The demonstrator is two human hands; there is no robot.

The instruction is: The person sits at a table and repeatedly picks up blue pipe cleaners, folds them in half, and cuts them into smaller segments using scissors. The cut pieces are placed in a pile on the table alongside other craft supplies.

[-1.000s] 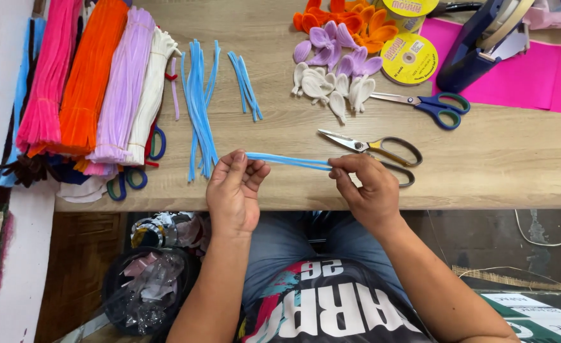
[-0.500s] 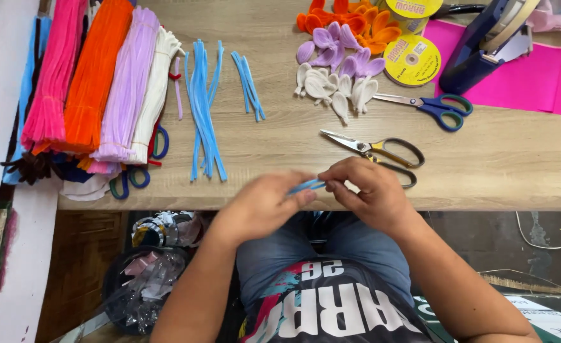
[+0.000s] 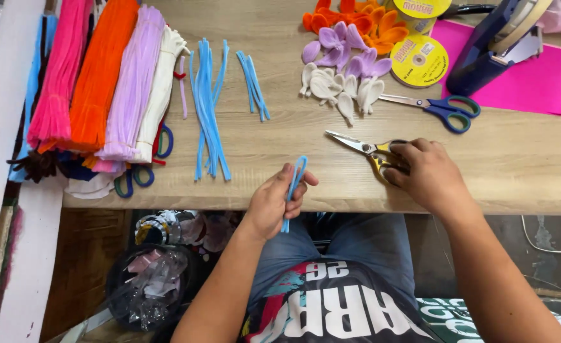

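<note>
two round yellow labels (image 3: 419,60) show — each on the flat face of a ribbon spool, with dark print. the nearer one lies on the tabletop (image 3: 280,136) up beyond the right grip (image 3: 423,174), just past the blue-handled scissors (image 3: 442,109). the second yellow label (image 3: 421,6) sits farther off still, cut by the top edge. a printed package corner (image 3: 465,314) in green and white lies low, below the right grip's forearm — mostly hidden.

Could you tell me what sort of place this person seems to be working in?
Probably a home craft table. Bundles of pipe cleaners lie on the wooden table beside small handmade flowers. The left hand holds a folded blue pipe cleaner; the right hand rests on scissors.
</note>
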